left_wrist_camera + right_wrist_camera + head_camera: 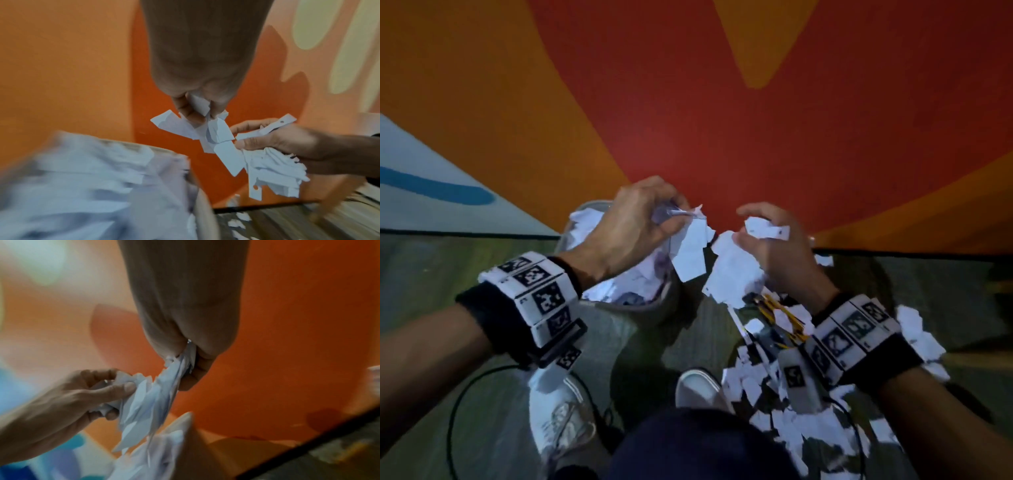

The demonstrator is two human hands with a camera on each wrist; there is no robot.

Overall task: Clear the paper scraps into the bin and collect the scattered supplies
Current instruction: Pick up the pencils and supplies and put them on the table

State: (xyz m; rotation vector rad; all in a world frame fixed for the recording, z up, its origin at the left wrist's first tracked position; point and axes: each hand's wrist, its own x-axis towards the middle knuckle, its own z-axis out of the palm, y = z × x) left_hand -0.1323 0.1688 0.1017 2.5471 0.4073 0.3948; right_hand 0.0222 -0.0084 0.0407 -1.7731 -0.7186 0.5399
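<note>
My left hand (pixel 640 219) grips a bunch of white paper scraps (pixel 690 250) above the right rim of a round bin (pixel 664 310), which holds a heap of scraps (pixel 626 286). My right hand (pixel 774 246) holds another wad of scraps (pixel 732 274) just right of the bin, close to the left hand. From the left wrist camera, my left hand (pixel 197 112) pinches scraps (pixel 176 125) and my right hand (pixel 273 141) clutches its wad (pixel 273 165). From the right wrist camera, scraps (pixel 156 395) hang from my right hand (pixel 189 366) towards my left hand (pixel 98 389).
Several more scraps (pixel 774 394) litter the floor at the lower right, over yellow pencils (pixel 787 315). My white shoes (pixel 561 421) stand below the bin beside a black cable (pixel 453 411). An orange and red wall (pixel 722 102) rises right behind the bin.
</note>
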